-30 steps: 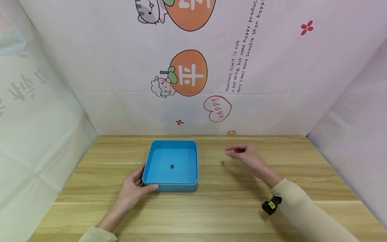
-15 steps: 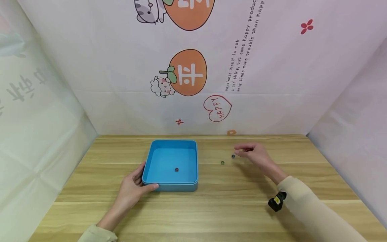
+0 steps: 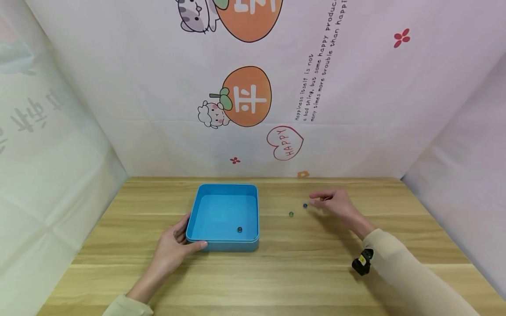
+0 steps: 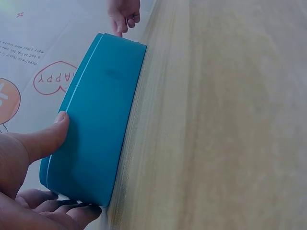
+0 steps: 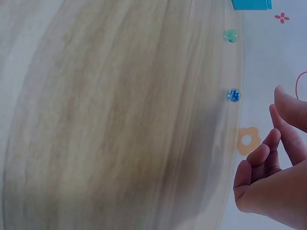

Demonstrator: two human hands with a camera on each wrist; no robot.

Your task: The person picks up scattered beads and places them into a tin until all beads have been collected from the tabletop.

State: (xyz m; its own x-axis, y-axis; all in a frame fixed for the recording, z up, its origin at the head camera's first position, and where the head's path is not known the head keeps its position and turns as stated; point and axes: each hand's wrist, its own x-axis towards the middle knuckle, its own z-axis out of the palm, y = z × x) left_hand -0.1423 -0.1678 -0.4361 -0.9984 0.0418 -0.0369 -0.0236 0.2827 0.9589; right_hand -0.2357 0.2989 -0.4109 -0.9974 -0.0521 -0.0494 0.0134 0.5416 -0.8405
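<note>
A blue square box [image 3: 222, 246] stands on the wooden table, holding one small dark marble [image 3: 239, 229] near its front right. My left hand [image 3: 171, 249] grips the box's front left corner, its thumb on the front wall and its fingers along the left side. To the right of the box lie a green marble [image 3: 291, 214] and, a little farther right, a blue marble [image 3: 305, 205]. Just right of the blue marble hovers my right hand [image 3: 336, 206]. In the right wrist view its thumb and index finger are slightly apart with nothing seen between them, the other fingers loosely bent.
The wooden table [image 3: 276, 281] ends at a white printed cloth [image 3: 174, 145] behind it. More cloth hangs along the left and right sides. A black device [image 3: 361, 262] sits at the right wrist.
My right hand has moved right, and the blue marble has come into view beside it. The marble in the box has rolled toward the front right. My left hand has stayed put.
</note>
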